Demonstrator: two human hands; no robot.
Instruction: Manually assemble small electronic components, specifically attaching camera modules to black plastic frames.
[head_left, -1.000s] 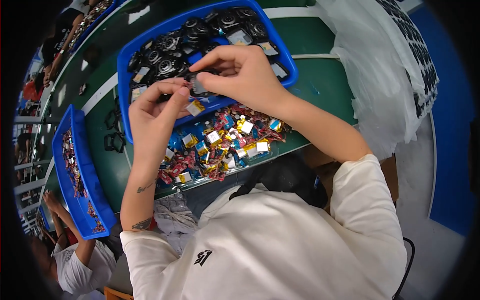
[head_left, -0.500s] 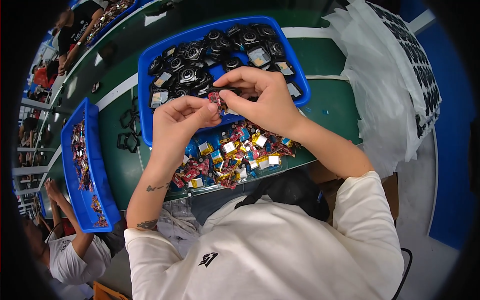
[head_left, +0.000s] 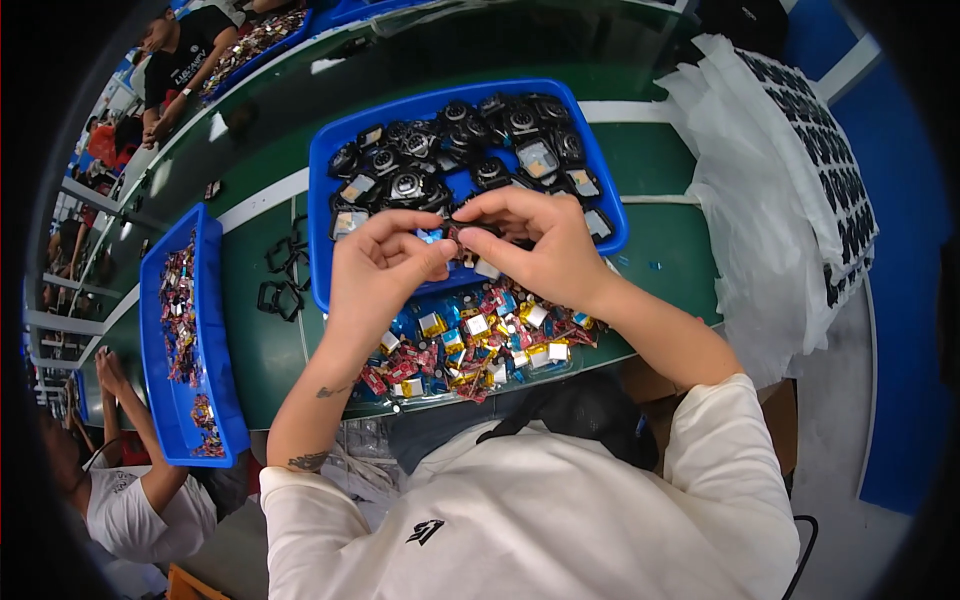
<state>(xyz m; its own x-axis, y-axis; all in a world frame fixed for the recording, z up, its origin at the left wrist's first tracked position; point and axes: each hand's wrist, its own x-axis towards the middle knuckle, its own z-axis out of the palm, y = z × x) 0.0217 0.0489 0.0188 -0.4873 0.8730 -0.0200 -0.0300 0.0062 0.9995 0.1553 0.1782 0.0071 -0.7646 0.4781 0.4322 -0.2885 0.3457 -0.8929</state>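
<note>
Over the near side of a blue tray (head_left: 318,215), my two hands meet at a black watch-like casing (head_left: 462,226). My right hand (head_left: 540,245) is closed around the casing, thumb on top and fingers behind. Fingertips of my left hand (head_left: 385,265) pinch at its left side, where a small bright blue piece (head_left: 430,236) shows. A bit of reddish circuit board is visible between the thumbs; the fingers cover most of it. Several similar black casings (head_left: 408,185) fill the tray. Just below the hands lies a pile of small red circuit boards with silver and yellow batteries (head_left: 470,345).
Black frames (head_left: 280,298) lie on the green table left of the tray. Farther left stands a long blue bin (head_left: 232,400) of small parts. White plastic sheeting (head_left: 745,200) and a stack of black-patterned sheets (head_left: 845,190) are at right. Other people sit along the left.
The whole view has shifted, so the scene sits lower. The red circuit board between my fingertips is now mostly covered, and a blue piece shows by my left fingers.
</note>
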